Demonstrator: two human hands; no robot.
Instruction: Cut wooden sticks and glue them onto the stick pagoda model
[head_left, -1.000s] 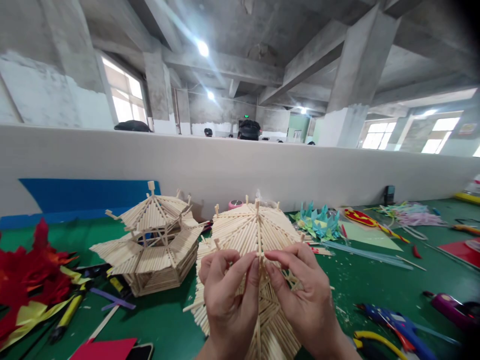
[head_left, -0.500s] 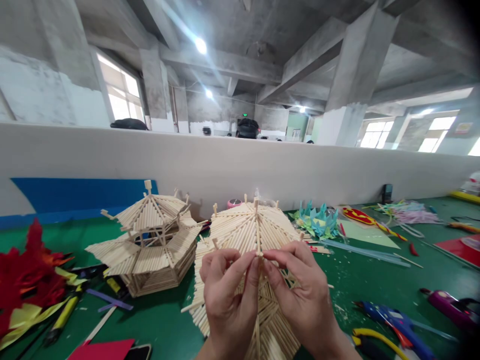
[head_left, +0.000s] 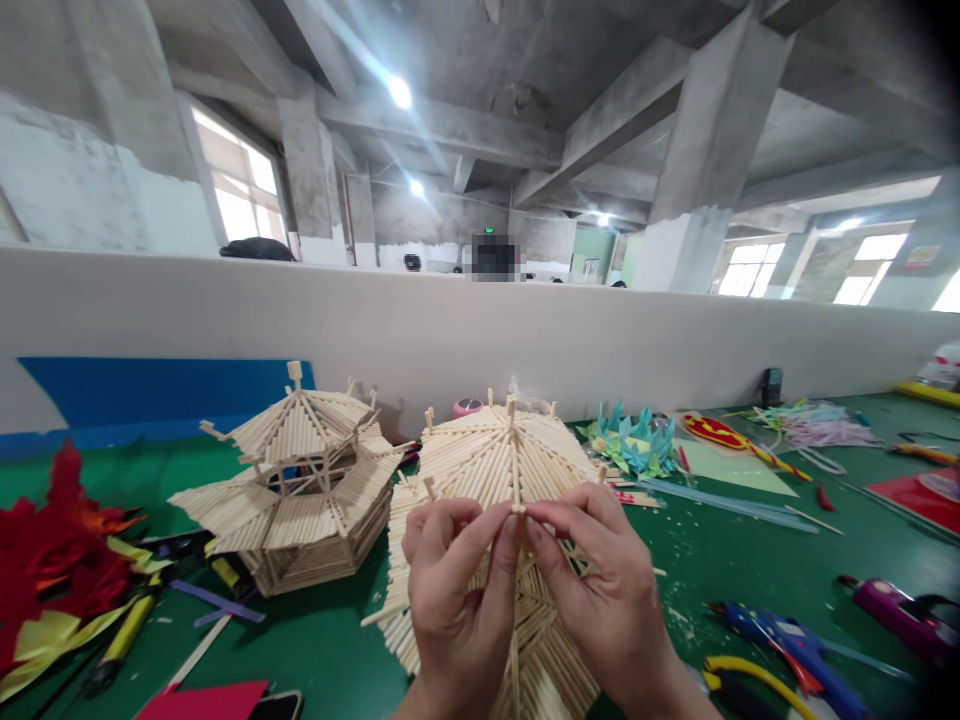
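Ridge tip [head_left: 517,509] sits pinched between my left hand [head_left: 463,592] and right hand [head_left: 609,585] fingertips; I should press evenly, keeping it straight.

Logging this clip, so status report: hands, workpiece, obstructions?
Left hand, right hand: fingertips pinched at front roof ridge. Nearer stick pavilion: partly hidden by hands. No obstruction seen.

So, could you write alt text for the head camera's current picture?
A left hand and right hand meet fingertips at the roof edge of a pale wooden-stick pavilion model on a green table, between a two-tiered wooden-stick pavilion and a blue glue gun.
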